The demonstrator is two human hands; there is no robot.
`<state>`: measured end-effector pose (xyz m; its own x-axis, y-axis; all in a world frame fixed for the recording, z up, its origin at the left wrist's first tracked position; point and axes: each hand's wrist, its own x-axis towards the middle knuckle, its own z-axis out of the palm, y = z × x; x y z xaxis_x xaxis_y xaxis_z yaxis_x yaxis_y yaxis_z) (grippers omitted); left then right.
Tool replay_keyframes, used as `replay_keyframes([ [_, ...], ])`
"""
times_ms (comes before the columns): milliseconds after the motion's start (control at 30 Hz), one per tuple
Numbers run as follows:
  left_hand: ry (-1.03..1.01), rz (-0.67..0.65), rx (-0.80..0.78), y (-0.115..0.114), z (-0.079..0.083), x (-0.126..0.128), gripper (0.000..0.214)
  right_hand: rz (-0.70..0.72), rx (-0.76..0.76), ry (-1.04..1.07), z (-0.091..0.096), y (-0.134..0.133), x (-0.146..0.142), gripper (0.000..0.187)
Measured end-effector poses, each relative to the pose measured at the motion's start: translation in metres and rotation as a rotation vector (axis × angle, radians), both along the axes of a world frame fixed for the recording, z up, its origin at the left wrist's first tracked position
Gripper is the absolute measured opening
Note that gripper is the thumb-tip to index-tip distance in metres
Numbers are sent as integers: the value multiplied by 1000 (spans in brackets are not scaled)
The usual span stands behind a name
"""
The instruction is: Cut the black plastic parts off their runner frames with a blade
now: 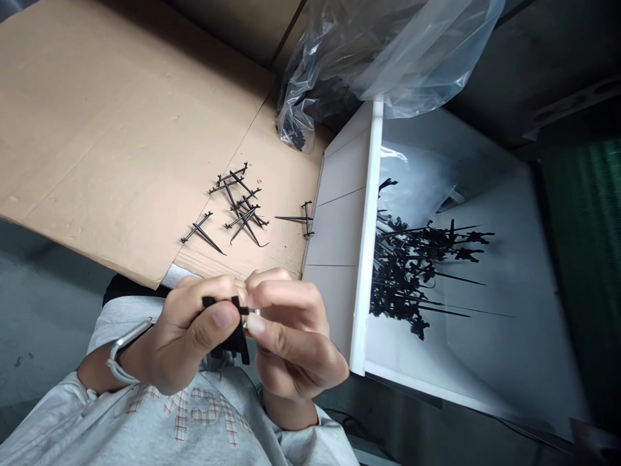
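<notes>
Left hand: Your left hand (187, 336) is closed, thumb and fingers pinching a black plastic piece (235, 343) with a crossbar, just above your chest.

Right hand: Your right hand (295, 343) is curled too, its thumb and fingertips (255, 323) gripping a small metal ring (256, 313) right against the end of that piece.

Wrist: You wear a white band (119, 353) on your left wrist.

Clothing: Your grey sweatshirt (63, 414) fills the near left.

Left of your hands: A cardboard sheet (111, 136) lies flat, and on it sit loose black spiked pieces (237, 207), crossing one another in a scatter. A few more (305, 219) lie apart, just beside the bin.

Right of your hands: A white plastic bin (361, 213) holds a tangled heap of black spiked pieces (407, 272).

Far side: A clear plastic bag (369, 58) hangs over the bin's far end, with some black pieces visible inside its lower corner.
</notes>
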<state>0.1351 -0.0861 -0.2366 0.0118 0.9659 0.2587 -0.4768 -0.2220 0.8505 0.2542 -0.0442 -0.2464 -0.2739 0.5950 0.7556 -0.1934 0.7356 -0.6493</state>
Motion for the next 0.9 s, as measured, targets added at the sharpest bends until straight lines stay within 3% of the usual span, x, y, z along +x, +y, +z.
replay_keyframes([
  [333,-9,7,6,2,4,1,33,-9,0,-10,5,0,1,19],
  [900,53,16,5,0,0,-2,31,-16,-40,11,-1,-5,-2,31],
])
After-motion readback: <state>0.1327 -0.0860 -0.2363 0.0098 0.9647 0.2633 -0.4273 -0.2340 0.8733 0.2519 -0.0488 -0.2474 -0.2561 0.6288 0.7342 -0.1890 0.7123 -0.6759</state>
